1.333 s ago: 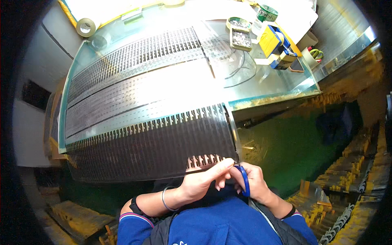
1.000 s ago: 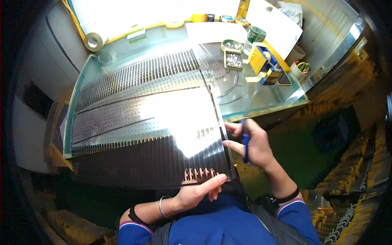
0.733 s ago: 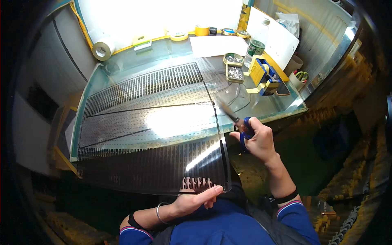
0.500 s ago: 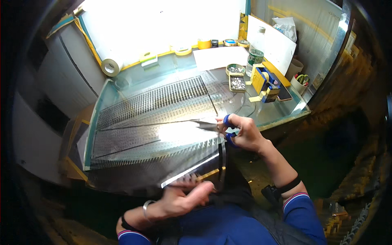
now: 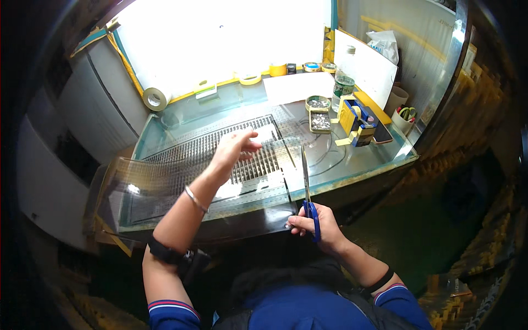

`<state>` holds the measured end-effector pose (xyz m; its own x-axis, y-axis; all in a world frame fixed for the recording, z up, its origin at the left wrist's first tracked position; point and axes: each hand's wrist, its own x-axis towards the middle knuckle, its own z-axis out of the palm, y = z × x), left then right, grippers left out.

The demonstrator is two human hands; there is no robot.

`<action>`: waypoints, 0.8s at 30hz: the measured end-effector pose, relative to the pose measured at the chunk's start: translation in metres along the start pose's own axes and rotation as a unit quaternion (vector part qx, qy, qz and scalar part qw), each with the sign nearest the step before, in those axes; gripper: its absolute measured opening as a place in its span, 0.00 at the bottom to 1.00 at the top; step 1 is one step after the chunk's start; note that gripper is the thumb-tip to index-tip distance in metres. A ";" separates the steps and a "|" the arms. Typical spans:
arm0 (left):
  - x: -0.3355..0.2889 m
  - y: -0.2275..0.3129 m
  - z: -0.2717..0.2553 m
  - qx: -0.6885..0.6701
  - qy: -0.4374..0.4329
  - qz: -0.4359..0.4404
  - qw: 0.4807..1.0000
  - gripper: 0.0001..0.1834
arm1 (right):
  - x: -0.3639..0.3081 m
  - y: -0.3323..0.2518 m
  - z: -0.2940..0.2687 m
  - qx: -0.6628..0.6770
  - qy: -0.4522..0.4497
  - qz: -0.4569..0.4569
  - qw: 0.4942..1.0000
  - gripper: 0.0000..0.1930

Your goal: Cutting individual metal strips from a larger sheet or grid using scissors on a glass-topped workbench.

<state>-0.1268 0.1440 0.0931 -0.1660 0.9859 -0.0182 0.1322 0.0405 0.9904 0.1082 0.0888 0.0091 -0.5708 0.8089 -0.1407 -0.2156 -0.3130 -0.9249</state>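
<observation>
My right hand holds blue-handled scissors, their blades closed and pointing away from me. Its thumb and fingertips also appear to pinch the near right corner of a clear patterned film sheet. That sheet lies across the glass table and bulges upward at its left end. Above the sheet's middle is my left hand, its fingers loosely bent and apart, with nothing visible in them. Beneath the film shows a pattern of dark dashes in rows; what layer carries it I cannot tell.
Small tins of bright bits, a blue and yellow tape dispenser, a phone and a water bottle stand at the right. Tape rolls line the back. The table's taped front edge runs before me.
My left hand has moved from the near edge out over the sheet. My right hand has come nearer, and the scissors have turned from pointing left to pointing away. The film has shifted.
</observation>
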 end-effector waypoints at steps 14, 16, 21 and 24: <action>-0.120 -0.101 0.100 -0.325 -0.110 -0.199 0.918 0.14 | -0.052 0.014 -0.061 -0.067 0.011 0.005 0.998 0.17; -0.110 -0.103 0.110 -0.268 -0.049 -0.145 0.951 0.12 | -0.072 0.015 -0.061 -0.077 -0.074 0.021 0.994 0.24; -0.110 -0.108 0.127 -0.305 -0.023 -0.104 0.947 0.11 | -0.099 0.021 -0.055 0.075 -0.178 0.177 0.965 0.36; -0.109 -0.112 0.132 -0.318 -0.015 -0.116 0.941 0.12 | -0.097 0.026 -0.055 0.154 -0.179 0.215 0.948 0.40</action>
<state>0.0055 0.0534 -0.0336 -0.0899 0.9670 -0.2383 -0.5168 0.1593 0.8412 0.2016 0.0296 -0.0209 -0.8782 0.3703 -0.3027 -0.0909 -0.7506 -0.6545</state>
